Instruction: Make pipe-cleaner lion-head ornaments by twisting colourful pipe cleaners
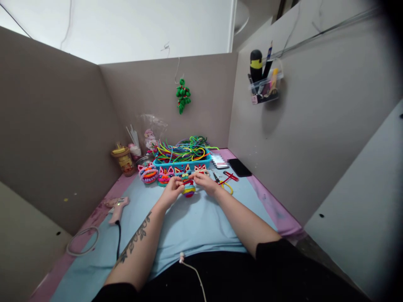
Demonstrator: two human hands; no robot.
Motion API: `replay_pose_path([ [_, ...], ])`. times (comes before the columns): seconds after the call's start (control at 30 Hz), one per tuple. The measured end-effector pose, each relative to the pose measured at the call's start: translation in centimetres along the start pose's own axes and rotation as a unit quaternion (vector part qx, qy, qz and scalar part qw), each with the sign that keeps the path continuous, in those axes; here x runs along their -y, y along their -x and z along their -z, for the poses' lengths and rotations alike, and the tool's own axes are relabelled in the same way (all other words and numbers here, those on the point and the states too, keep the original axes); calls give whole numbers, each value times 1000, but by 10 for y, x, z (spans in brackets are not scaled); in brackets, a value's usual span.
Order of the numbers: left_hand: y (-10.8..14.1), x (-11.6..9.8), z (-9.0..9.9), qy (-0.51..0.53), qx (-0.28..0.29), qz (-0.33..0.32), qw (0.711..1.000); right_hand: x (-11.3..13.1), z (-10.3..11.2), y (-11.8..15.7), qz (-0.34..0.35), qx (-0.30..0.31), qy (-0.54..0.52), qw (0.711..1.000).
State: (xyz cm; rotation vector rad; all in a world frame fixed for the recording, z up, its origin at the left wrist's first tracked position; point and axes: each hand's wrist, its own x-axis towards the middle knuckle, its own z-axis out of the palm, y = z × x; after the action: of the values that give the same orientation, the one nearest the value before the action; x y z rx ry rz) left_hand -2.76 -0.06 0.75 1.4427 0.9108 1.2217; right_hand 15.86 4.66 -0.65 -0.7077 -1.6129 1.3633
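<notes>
Near the middle of the blue cloth, my left hand (172, 191) and my right hand (204, 182) are close together with bent fingers. Between them is a small striped fuzzy piece (189, 191) in red, yellow, blue and purple, which both hands hold at its upper part. A red strip shows between the fingertips. Just behind my hands stand colourful fuzzy animal-face pieces: a purple and orange one (147, 173) at the left, a pink one (166, 176) beside it and others partly hidden by my fingers. Yellow-handled scissors (227, 187) lie right of my right hand.
A blue tray (182, 165) heaped with coloured pipe cleaners stands at the back. A pink glue gun (119, 209) with a cable lies left. A black phone (239, 167) rests back right, near a red tool (231, 176). A yellow-brown cup (124, 159) stands back left. Grey partitions surround the table.
</notes>
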Motion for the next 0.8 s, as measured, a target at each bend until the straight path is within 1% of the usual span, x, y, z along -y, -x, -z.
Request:
replay_pose_path([
  [0.07,1,-4,1,22,-3,10,1000,-2,3,-1,-12,-4,-23,1000],
  [0.17,1,-6,1,40,4,23,999,-3,1,0,-24,40,-48,998],
  [0.23,2,-6,1,44,10,26,999,-3,-2,1,-26,58,-48,997],
  [0.43,2,-4,2,67,23,28,997,1,-6,4,5,68,-13,998],
  [0.53,1,-7,3,94,17,50,994,-1,-6,3,10,63,-19,998],
  [0.6,-1,-10,6,124,-4,72,990,-3,-7,2,-3,34,-60,998],
  [0.67,-4,-11,9,169,-48,82,981,-5,-9,1,-36,-13,-120,992],
  [0.73,-7,-9,12,220,-97,77,968,-7,-13,1,-77,-48,-166,982],
  [0.8,-11,-5,15,258,-118,65,957,-8,-18,1,-107,-49,-185,976],
])
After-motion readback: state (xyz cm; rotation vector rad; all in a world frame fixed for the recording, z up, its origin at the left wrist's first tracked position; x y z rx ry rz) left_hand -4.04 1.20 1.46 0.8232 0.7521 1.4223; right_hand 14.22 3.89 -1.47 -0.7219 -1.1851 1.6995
